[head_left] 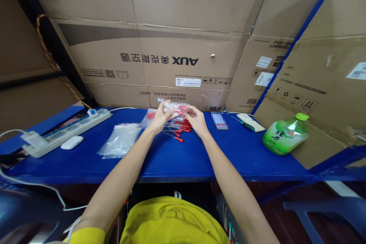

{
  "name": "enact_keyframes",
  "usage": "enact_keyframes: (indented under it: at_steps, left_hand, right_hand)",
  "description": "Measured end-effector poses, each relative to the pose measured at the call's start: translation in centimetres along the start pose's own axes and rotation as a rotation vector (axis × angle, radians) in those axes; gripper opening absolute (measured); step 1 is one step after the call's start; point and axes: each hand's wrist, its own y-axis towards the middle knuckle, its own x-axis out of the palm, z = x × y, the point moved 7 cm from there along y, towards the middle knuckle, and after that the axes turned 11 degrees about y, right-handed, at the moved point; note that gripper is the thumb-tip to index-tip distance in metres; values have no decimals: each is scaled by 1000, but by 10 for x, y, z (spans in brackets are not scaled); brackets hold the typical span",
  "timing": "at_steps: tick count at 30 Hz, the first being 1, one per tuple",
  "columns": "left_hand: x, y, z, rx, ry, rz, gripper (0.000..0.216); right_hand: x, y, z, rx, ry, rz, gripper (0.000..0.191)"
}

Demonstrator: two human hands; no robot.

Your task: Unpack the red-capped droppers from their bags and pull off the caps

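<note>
Above the back of the blue table, a clear plastic bag (175,106) with red-handled pieces inside is stretched between my two hands. My left hand (160,119) is closed on the bag's left side. On its right edge, the fingers of my right hand (196,120) pinch the plastic. Underneath lies a loose pile of thin red-handled tools (178,134), which look like small screwdrivers with slim shafts pointing left. Another clear bag (147,117) with red ends showing lies left of the pile, partly behind my left hand. A stack of flat clear bags (121,141) rests farther left.
A power strip (71,129) with plugs and a white earbud case (72,142) are on the left. Rightward lie a phone (219,121), a green screwdriver (246,125), a white phone-shaped object (251,122) and a green tea bottle (286,135). Cardboard (160,42) walls the back.
</note>
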Motion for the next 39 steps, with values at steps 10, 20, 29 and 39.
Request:
enact_keyframes:
  at_steps: [10,20,29,39]
  left_hand:
    - [1,-2,3,-2,-21,-10,72]
    - [3,-3,5,79,198,84,75]
    - [3,-3,7,82,176,37,61]
    - [0,-3,4,15,182,47,74]
  right_hand:
    - [1,-1,-3,-2,-4,-22,41]
    - [-8,0,6,19,-4,32,35]
    - [-5,1,5,54,57,-3,38]
    - [-4,0,7,72,19,-35,36]
